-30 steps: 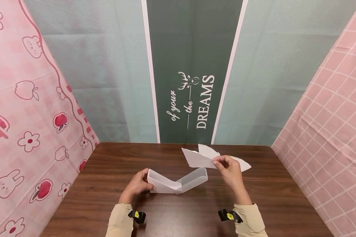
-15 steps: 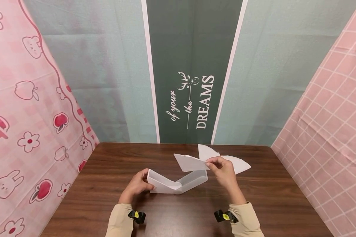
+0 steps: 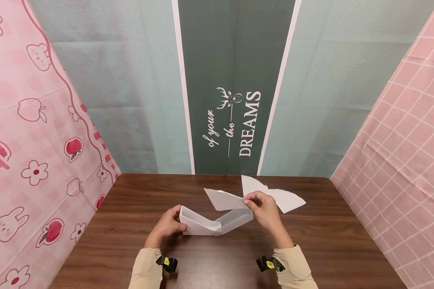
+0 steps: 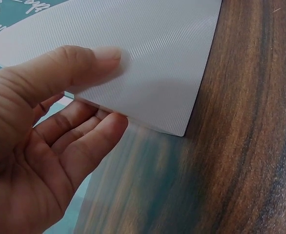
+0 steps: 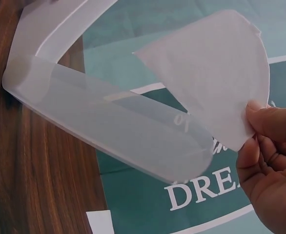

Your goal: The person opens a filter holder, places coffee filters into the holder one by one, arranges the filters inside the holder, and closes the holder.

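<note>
A translucent white plastic case (image 3: pixel 199 228) stands on the table, its two halves spread in a shallow V. My left hand (image 3: pixel 168 224) holds the end of its left half. In the left wrist view the thumb lies on the ribbed outer face (image 4: pixel 167 63) and the fingers curl at the edge. With thumb and fingers my right hand (image 3: pixel 265 210) pinches a fan-shaped white paper filter (image 5: pixel 214 68) by its corner. That filter hangs just above and behind the case's right half; whether they touch I cannot tell.
More white fan-shaped filters lie at the back right of the brown wooden table (image 3: pixel 141 196), one pointing back (image 3: pixel 251 184) and one pointing right (image 3: pixel 287 199). Patterned pink cloth (image 3: pixel 39 140) hangs at the left, pink grid cloth (image 3: pixel 408 120) at the right.
My right hand has moved left with the filter, from over the other filters to above the case's right half. The left hand and the case have stayed in place.
</note>
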`<state>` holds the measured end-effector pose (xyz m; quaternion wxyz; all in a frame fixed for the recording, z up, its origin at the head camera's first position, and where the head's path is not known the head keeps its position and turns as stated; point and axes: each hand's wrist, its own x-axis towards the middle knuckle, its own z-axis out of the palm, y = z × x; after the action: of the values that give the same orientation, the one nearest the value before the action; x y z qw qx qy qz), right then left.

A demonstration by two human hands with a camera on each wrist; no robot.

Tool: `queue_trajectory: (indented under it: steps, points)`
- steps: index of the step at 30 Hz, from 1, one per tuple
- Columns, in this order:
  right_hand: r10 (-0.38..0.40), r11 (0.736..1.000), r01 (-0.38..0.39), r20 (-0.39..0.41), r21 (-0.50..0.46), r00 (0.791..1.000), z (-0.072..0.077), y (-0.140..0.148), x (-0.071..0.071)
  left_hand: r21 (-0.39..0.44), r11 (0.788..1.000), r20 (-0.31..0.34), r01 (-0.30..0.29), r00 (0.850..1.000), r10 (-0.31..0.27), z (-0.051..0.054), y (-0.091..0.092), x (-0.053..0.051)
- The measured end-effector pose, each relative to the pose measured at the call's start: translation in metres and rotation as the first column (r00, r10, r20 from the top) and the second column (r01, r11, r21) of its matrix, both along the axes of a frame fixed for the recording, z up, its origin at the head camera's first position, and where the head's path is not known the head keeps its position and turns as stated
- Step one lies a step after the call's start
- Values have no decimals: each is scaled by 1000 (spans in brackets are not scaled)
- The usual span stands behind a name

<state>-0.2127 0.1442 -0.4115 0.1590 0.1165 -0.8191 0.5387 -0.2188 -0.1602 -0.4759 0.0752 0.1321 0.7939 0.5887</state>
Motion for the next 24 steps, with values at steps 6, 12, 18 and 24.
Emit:
queue_trajectory:
  steps: [6,12,18,24]
  points:
    - [8,998,-6,-42,57,999,-15,-4,-8,4,1000,5,3,1000,-3,-2,-1,-1]
    - [35,996,-31,-43,81,998,-22,-8,-11,4,1000,1,6,1000,-6,-3,-1,-1]
    - [39,996,-36,-27,80,999,-26,-14,-13,2,1000,-5,7,1000,-7,-3,0,-1]
    - [57,995,-54,-28,88,998,-30,-19,-16,16,1000,-9,5,1000,-5,-4,-1,-1]
